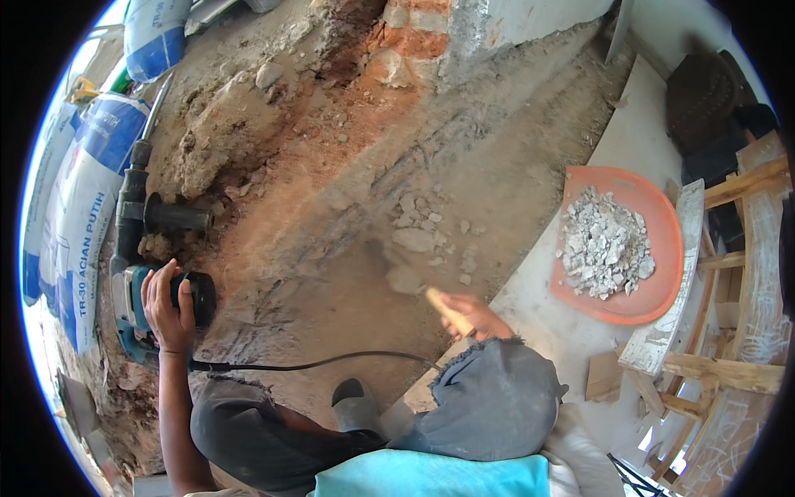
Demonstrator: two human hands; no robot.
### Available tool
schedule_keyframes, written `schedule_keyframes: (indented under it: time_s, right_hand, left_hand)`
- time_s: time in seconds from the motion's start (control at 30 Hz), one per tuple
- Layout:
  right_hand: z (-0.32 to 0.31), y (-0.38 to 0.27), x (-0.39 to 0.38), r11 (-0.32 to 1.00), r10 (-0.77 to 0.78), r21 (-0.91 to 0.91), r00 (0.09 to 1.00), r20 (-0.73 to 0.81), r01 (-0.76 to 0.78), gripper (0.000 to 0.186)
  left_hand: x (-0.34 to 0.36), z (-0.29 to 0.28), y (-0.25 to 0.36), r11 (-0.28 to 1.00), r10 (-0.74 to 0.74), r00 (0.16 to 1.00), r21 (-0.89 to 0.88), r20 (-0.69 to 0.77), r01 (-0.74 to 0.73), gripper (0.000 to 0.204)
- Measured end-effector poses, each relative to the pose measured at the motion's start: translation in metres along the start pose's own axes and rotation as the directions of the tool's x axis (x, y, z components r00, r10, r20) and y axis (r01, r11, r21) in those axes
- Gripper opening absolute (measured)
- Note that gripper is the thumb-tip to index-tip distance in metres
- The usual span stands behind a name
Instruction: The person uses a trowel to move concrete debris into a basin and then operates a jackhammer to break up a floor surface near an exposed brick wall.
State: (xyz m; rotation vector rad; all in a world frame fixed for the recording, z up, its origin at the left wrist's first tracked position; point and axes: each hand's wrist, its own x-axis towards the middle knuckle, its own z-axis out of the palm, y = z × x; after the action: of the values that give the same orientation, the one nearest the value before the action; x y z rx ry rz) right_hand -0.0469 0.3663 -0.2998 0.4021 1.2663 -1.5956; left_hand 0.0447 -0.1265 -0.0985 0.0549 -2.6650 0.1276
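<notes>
My left hand [170, 311] grips the motor housing of a teal and black rotary hammer [137, 302], fingers over its top. The tool lies along the rubble at the left, its long chisel bit [157, 108] pointing away from me. A black side handle [178, 217] sticks out from it. In my right hand [480, 316], closed round the wooden handle, is a trowel [445, 312] held low over the dusty floor. Its blade is blurred and blends with the dirt. Just beyond it lies a small heap of broken chunks [418, 228].
An orange dustpan-shaped scoop [672, 265] full of grey rubble [607, 248] stands on the pale floor at right. Wooden framing [729, 373] is beyond it. Blue-and-white sacks [87, 215] line the left. A black cord [315, 363] crosses before my knees. Exposed brick [414, 41] shows at the far end.
</notes>
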Motion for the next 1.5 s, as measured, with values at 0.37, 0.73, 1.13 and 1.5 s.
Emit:
schedule_keyframes:
  time_s: [0.37, 0.73, 1.13, 1.5]
  right_hand:
    - [-0.072, 0.013, -0.036, 0.988, -0.103, 0.118, 0.995, -0.005, 0.103, 0.039]
    - [-0.102, 0.035, -0.058, 0.988, -0.084, 0.118, 0.991, -0.107, 0.097, 0.039]
    - [-0.066, -0.019, 0.003, 0.986, -0.103, 0.121, 0.989, -0.109, 0.116, 0.045]
    - [-0.046, -0.018, 0.01, 0.986, -0.094, 0.14, 0.996, 0.002, 0.093, 0.043]
  left_hand:
    - [0.004, -0.003, 0.006, 1.0, 0.004, 1.0, -0.01, 0.003, -0.004, 0.035]
    - [-0.001, -0.001, 0.001, 1.0, 0.015, 1.0, 0.008, 0.013, -0.015, 0.035]
    - [-0.001, -0.001, -0.003, 1.0, 0.019, 1.0, 0.008, 0.009, -0.019, 0.035]
    - [-0.003, 0.002, -0.005, 0.999, 0.033, 0.999, 0.011, 0.0, -0.033, 0.035]
